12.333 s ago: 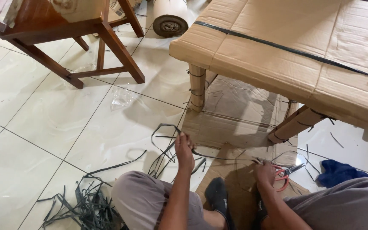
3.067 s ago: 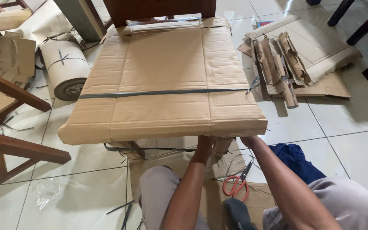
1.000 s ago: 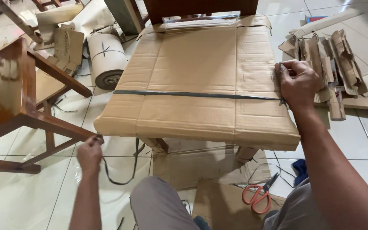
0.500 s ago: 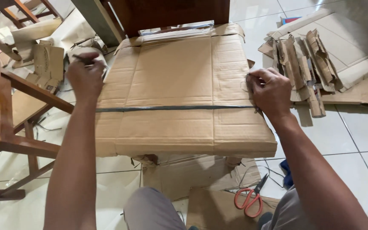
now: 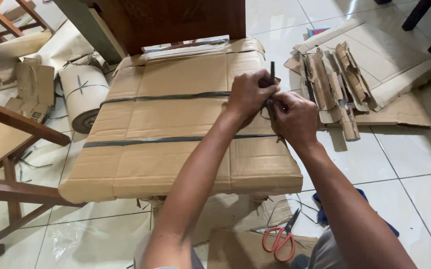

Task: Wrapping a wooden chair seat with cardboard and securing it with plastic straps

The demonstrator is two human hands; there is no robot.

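- Strap (image 5: 165, 96) of dark plastic runs across the cardboard-wrapped chair seat (image 5: 175, 119), its end sticking up at the right edge.
- Your left hand (image 5: 249, 92) is closed, pinching that end.
- Your right hand (image 5: 295, 118) is closed on the strap just beside it.
- Red-handled scissors (image 5: 279, 238) lie on the floor below.

Bare forearms, no sleeves in view; grey trousers at the bottom edge; dark sock

tiled floor (image 5: 415, 164) | red scissors (image 5: 278, 240) | cardboard scraps (image 5: 335, 74) | paper roll (image 5: 82, 94)
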